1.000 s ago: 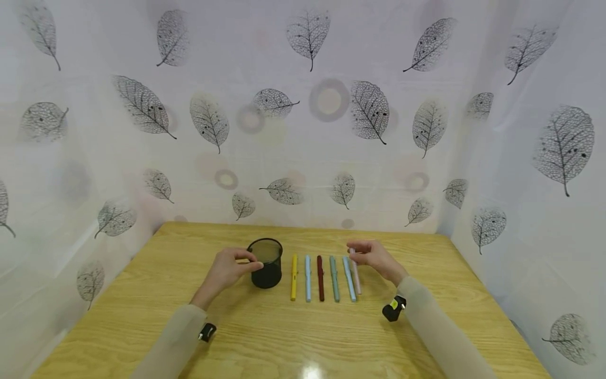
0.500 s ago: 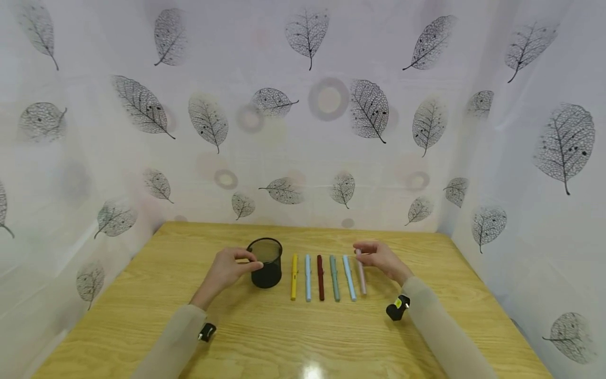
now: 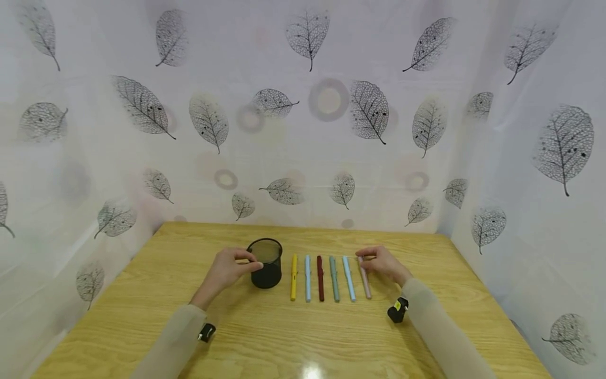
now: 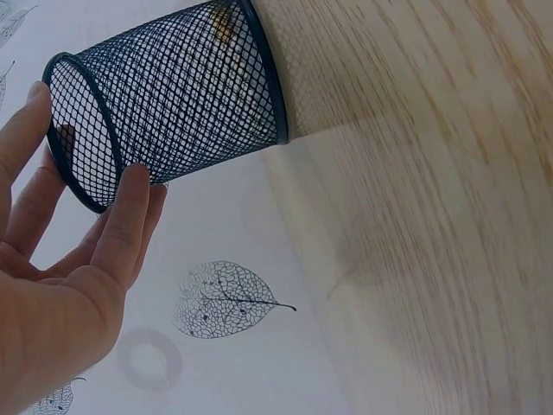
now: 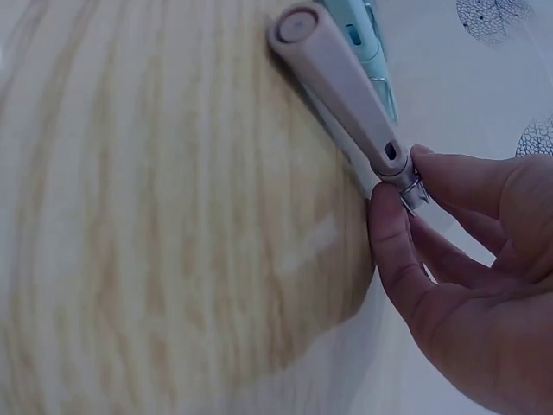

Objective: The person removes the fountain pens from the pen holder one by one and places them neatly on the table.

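In the head view, my left hand (image 3: 230,271) holds the rim of a black mesh pen holder (image 3: 267,273), which stands upright. The left wrist view shows a thumb and fingertips on opposite sides of the mesh holder's rim (image 4: 111,143). My right hand (image 3: 382,264) pinches the far end of a pale pink pen (image 3: 365,281), at the right end of a row. Seen from the right wrist, thumb and fingertip grip this pink pen (image 5: 341,82) near its clip, partly hiding that end. A light blue pen (image 3: 349,279) lies just left of it.
Further left in the row lie a green pen (image 3: 334,279), a dark red pen (image 3: 321,279), another light blue pen (image 3: 308,279) and a yellow pen (image 3: 294,279) beside the holder. A leaf-patterned curtain (image 3: 303,147) surrounds the wooden table (image 3: 284,337) at back and sides.
My right hand has moved the pink pen to the right and slightly nearer, away from the light blue pen, and has lowered. My left hand stays at the pen holder.
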`<state>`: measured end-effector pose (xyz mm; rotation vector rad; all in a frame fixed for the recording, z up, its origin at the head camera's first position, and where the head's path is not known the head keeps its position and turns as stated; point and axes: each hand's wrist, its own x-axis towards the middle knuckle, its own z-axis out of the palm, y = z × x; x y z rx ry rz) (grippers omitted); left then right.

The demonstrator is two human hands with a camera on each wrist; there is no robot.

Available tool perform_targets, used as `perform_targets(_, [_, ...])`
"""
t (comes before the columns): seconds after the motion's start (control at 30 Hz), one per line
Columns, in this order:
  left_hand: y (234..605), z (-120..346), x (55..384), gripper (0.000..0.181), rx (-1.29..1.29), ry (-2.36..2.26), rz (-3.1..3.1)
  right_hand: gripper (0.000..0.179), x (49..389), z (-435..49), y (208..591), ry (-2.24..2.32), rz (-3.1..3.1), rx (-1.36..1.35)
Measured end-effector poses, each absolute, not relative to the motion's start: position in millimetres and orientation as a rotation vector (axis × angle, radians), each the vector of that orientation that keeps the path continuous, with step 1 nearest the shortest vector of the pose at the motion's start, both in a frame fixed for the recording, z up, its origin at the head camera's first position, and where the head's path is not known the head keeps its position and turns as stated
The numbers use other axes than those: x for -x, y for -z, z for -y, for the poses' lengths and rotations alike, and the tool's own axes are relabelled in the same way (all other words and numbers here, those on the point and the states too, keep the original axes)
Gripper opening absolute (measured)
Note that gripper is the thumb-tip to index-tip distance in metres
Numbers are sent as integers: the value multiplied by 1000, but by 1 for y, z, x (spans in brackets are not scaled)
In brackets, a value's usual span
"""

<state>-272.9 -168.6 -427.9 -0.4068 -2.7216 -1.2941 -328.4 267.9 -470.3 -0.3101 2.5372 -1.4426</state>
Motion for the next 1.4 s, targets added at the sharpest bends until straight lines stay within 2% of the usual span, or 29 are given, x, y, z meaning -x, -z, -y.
perform_targets(0.37, [429, 168, 274, 18, 407, 1246, 2736, 36, 328, -264, 475, 1384, -2614, 240])
perform_targets(0.83, [429, 168, 272, 18, 403, 1285, 2728, 40, 325, -266, 475, 1511, -2473, 299])
perform_targets(1.23, [428, 169, 271, 17, 420, 1316, 2727, 43, 323, -265, 472, 1531, -2495, 176])
perform_targets(1.4, [429, 169, 272, 19, 413, 1330, 2728, 37, 323, -262, 469, 1517, -2655, 212])
